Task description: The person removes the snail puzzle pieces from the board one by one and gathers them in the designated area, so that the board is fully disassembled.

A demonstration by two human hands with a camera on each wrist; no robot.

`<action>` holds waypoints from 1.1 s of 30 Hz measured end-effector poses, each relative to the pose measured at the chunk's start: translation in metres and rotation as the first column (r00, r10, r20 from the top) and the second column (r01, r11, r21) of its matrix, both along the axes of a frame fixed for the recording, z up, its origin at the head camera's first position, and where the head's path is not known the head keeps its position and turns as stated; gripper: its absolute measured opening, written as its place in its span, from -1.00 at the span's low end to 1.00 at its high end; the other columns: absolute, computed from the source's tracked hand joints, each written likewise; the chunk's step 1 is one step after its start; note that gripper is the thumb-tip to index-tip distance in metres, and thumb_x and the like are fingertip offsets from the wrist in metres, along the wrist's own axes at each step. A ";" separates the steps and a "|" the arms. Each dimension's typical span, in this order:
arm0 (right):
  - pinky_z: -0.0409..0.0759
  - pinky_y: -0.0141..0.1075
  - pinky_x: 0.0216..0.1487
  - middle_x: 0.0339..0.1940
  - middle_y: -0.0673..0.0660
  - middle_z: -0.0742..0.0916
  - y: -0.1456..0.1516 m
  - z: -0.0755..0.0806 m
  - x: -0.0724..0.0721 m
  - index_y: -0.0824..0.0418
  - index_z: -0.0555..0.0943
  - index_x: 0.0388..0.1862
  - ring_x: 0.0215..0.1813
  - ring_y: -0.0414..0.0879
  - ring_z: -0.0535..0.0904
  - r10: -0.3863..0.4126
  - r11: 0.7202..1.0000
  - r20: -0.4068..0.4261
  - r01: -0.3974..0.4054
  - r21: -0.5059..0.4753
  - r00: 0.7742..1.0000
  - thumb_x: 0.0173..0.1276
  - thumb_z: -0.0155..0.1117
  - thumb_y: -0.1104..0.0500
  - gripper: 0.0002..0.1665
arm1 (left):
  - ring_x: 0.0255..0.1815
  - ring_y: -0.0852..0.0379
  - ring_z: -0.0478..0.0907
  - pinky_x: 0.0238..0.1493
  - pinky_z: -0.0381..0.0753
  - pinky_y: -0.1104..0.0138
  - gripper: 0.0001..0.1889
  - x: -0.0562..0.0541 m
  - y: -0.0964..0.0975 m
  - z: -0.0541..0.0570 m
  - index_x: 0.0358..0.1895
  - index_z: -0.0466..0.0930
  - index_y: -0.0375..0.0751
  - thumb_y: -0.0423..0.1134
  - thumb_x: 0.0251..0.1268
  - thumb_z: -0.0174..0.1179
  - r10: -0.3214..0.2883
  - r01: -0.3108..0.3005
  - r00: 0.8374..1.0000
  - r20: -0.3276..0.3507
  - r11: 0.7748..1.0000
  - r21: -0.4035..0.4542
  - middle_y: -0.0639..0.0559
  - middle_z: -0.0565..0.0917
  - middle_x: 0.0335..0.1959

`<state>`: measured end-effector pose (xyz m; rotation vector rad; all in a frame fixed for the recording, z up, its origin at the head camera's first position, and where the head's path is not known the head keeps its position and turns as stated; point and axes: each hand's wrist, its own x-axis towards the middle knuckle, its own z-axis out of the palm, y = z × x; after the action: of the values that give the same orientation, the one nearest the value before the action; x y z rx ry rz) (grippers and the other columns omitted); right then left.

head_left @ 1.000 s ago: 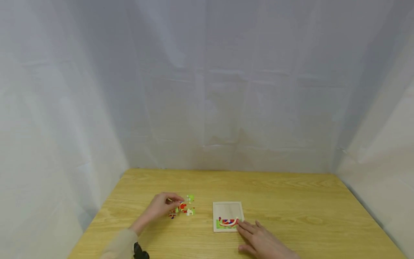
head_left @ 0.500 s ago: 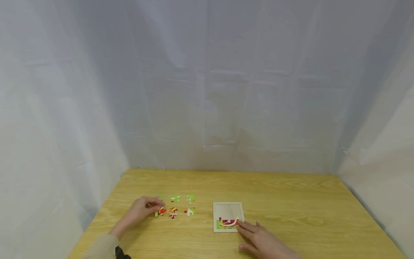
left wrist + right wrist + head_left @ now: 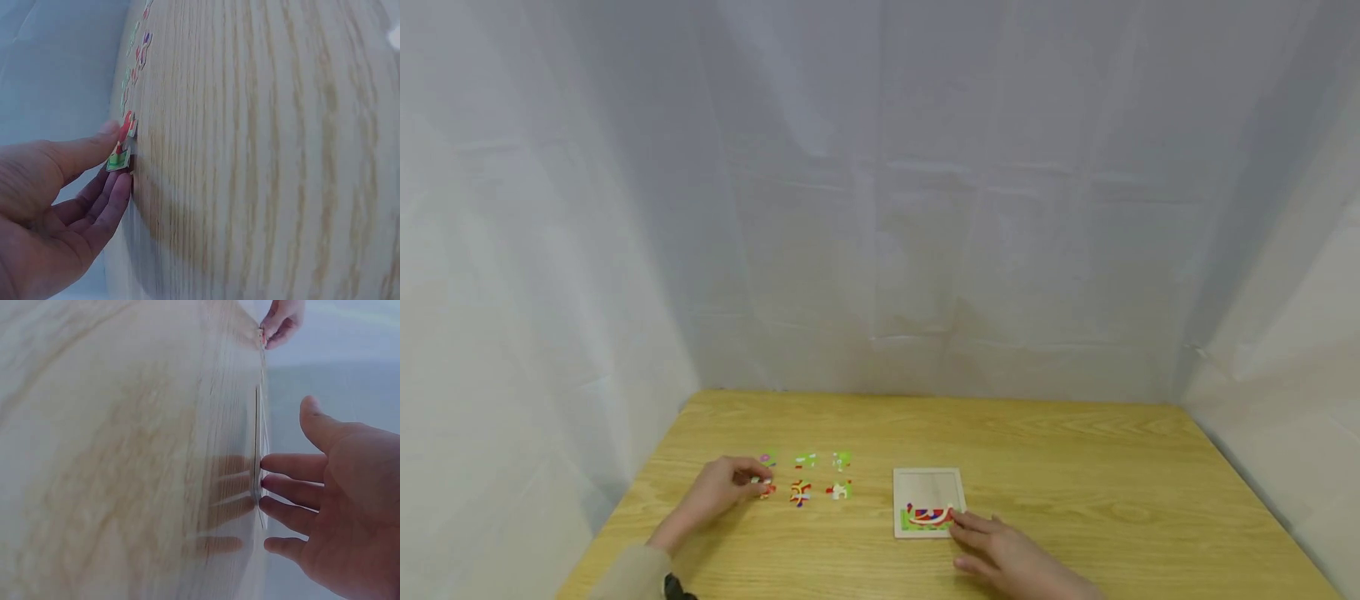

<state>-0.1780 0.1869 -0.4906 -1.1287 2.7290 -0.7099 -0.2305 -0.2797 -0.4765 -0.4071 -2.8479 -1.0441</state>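
My left hand (image 3: 721, 488) pinches a red and green jigsaw puzzle piece (image 3: 122, 150) between thumb and fingers, at the left end of the loose pieces. In the left wrist view this piece is slightly tilted at the table surface. A red and yellow puzzle piece (image 3: 801, 492) lies just right of it. The square wooden puzzle tray (image 3: 928, 483) sits right of the pieces, its near part filled with a green, red and white picture. With straight fingers, my right hand (image 3: 1003, 552) touches the tray's near right corner.
More loose pieces lie flat on the wooden table (image 3: 1075, 467): a red and white piece (image 3: 839, 491), a pink and green piece (image 3: 767, 459), and two green pieces (image 3: 806, 460) along the back row. A pale curtain (image 3: 925, 250) stands behind the table.
My left hand has carried the red piece leftward, from over the other pieces to their left end, uncovering the red and yellow piece. My right hand stays at the tray.
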 end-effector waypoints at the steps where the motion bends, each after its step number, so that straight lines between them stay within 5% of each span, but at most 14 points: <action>1: 0.34 0.32 0.32 0.47 0.27 0.49 0.000 0.001 0.000 0.35 0.48 0.40 0.43 0.25 0.42 -0.003 1.000 0.008 0.003 -0.002 1.000 0.59 0.00 -0.21 -0.26 | -0.28 0.18 0.61 -0.24 0.58 0.38 -0.84 0.001 0.001 0.001 -0.20 0.78 -0.20 -0.27 0.17 0.46 0.001 -0.001 1.000 0.000 1.000 -0.004 -0.06 0.77 -0.20; 11: 0.32 0.30 0.34 0.50 0.21 0.46 0.001 0.003 -0.001 0.30 0.47 0.43 0.43 0.26 0.42 -0.020 0.999 0.071 0.022 -0.030 0.997 0.61 -0.02 -0.20 -0.29 | -0.21 0.03 0.65 -0.16 0.68 0.24 -0.80 0.005 0.007 0.003 -0.23 0.78 -0.17 -0.32 0.04 0.53 0.032 -0.032 0.999 -0.003 0.999 -0.043 -0.07 0.75 -0.18; 18: 0.51 0.09 0.29 0.41 0.20 0.56 0.003 -0.001 -0.004 0.28 0.51 0.39 0.36 0.22 0.51 -0.004 0.999 -0.065 0.001 -0.054 0.998 0.63 0.01 -0.09 -0.40 | -0.25 0.09 0.64 -0.21 0.65 0.32 -0.84 0.005 0.009 0.004 -0.23 0.77 -0.17 -0.36 0.10 0.48 0.058 -0.058 0.998 0.002 0.997 -0.050 0.00 0.74 -0.25; 24: 0.50 0.10 0.30 0.42 0.22 0.55 0.006 0.001 -0.008 0.23 0.50 0.42 0.37 0.23 0.49 -0.072 0.996 -0.043 0.070 -0.050 0.996 0.60 0.05 -0.13 -0.38 | -0.27 0.11 0.68 -0.19 0.68 0.32 -0.90 0.004 0.018 0.011 -0.17 0.76 -0.22 -0.35 0.27 0.37 0.103 -0.104 0.994 -0.044 0.994 -0.019 0.00 0.78 -0.26; 33: 0.37 0.26 0.34 0.44 0.28 0.51 0.011 0.001 -0.014 0.32 0.48 0.41 0.44 0.31 0.39 -0.095 0.995 -0.166 0.096 0.001 0.982 0.57 0.11 -0.13 -0.33 | -0.24 0.06 0.70 -0.22 0.68 0.33 -0.88 -0.002 0.051 0.023 -0.10 0.75 -0.21 -0.31 0.41 0.28 0.033 -0.031 0.997 -0.064 0.999 0.030 0.00 0.78 -0.20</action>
<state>-0.1917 0.1983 -0.4901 -1.1083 2.9388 -0.6423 -0.2321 -0.2287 -0.4533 -0.3837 -2.7703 -1.0454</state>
